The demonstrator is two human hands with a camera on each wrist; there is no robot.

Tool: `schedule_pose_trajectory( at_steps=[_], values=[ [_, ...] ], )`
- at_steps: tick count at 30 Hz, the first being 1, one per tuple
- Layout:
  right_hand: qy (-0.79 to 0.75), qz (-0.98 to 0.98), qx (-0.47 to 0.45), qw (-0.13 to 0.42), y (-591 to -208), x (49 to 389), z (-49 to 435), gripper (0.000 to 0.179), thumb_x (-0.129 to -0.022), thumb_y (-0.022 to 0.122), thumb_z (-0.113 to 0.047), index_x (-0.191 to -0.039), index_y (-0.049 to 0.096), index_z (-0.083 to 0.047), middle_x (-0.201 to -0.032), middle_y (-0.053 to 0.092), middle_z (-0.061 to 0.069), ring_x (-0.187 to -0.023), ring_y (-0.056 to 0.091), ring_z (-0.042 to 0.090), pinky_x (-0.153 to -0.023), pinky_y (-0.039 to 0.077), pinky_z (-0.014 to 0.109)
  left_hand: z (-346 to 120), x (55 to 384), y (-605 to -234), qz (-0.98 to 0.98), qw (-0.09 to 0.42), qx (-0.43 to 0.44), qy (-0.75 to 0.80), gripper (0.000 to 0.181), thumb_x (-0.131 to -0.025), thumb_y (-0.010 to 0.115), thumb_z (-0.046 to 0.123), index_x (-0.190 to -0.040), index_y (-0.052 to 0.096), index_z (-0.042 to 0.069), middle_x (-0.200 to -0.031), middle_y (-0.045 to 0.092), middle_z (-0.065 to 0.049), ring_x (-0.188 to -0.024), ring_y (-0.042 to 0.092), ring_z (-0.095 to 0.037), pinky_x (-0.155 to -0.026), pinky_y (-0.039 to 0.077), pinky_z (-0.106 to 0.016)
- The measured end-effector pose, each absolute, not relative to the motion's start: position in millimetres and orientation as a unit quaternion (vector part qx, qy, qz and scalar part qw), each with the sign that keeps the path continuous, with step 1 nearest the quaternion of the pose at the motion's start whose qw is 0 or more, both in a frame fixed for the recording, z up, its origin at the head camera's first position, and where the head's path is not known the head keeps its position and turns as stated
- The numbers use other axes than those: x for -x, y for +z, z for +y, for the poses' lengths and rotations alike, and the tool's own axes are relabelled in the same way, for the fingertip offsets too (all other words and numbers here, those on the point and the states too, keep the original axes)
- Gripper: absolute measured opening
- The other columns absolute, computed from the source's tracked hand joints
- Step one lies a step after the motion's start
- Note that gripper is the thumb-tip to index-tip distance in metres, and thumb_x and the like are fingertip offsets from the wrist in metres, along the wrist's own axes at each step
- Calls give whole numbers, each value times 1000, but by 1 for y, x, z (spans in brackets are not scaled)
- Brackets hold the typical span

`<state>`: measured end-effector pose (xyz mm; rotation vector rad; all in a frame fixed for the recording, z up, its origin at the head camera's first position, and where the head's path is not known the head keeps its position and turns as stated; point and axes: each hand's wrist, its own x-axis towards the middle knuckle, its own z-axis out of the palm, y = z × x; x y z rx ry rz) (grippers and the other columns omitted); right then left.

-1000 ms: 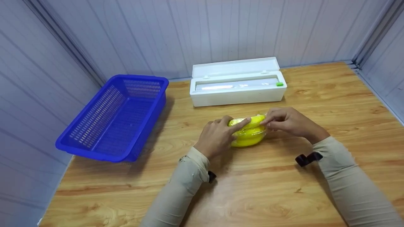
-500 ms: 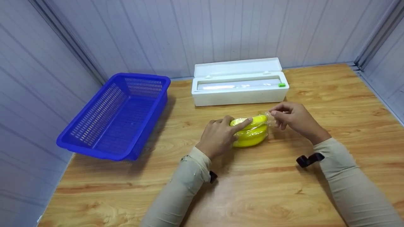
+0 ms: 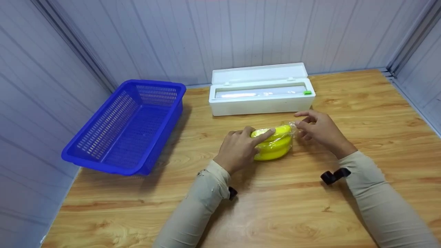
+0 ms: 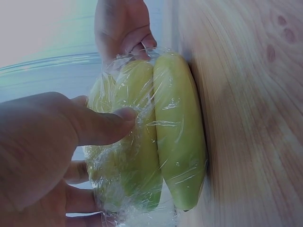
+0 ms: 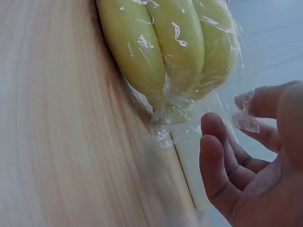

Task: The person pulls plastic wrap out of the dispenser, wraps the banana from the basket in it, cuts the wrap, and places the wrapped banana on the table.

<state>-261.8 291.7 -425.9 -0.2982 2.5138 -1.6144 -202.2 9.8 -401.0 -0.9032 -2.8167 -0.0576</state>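
Observation:
A bunch of yellow bananas [image 3: 274, 148] lies on the wooden table, covered in crinkled clear cling film. My left hand [image 3: 237, 150] grips its left end; in the left wrist view the thumb [image 4: 106, 126] lies across the film, with the other fingers around the far side. At the bunch's right end is my right hand [image 3: 318, 131], its fingers parted. The right wrist view shows loose cling film [image 5: 246, 111] clinging to two of its fingertips, and a gathered film end [image 5: 163, 135] hanging below the bananas [image 5: 177, 42].
Behind the bananas stands a white cling film dispenser box [image 3: 262, 106], lid raised, with a green slider [image 3: 307, 92] on its rim. A blue perforated basket [image 3: 165, 131] is at the left. Pale panel walls [image 3: 255, 34] border the table.
My right hand has moved off the bananas' right end, drawing cling film out to the right, and its fingers have since spread. The left hand has kept its grip on the bunch.

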Motion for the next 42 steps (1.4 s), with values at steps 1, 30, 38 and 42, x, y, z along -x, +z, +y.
schedule_pose_trajectory(
  at_steps=[1,30,38,42],
  values=[
    [-536,835,99,72,-426,262,291,42,-100,63,-23,-135,56,0,-103,62,24,-82,69,29,-68,59,33,10,202,-401,-948,91,304,-20,71,-93,73,33,-152,36,49,-125,61,-10,-79,64,-23,-83,54,-41],
    [-476,856,133,151,-430,263,296,21,-102,60,-17,-108,71,-1,-94,69,13,-78,63,18,-66,55,28,11,201,-400,-947,98,304,-30,71,-92,75,32,-152,39,47,-121,62,-10,-75,63,-24,-79,54,-41],
    [-489,829,193,192,-428,263,299,18,-98,65,-17,-107,70,-2,-99,69,16,-86,66,26,-73,58,34,10,202,-400,-948,97,302,-28,73,-91,75,32,-152,38,47,-121,61,-10,-78,63,-24,-79,55,-41],
    [-488,824,207,200,-428,263,298,19,-95,69,-17,-106,68,-1,-98,68,17,-85,65,28,-72,58,36,10,202,-401,-948,101,302,-27,73,-91,76,32,-152,38,47,-119,61,-11,-76,62,-24,-78,55,-40]
  ],
)
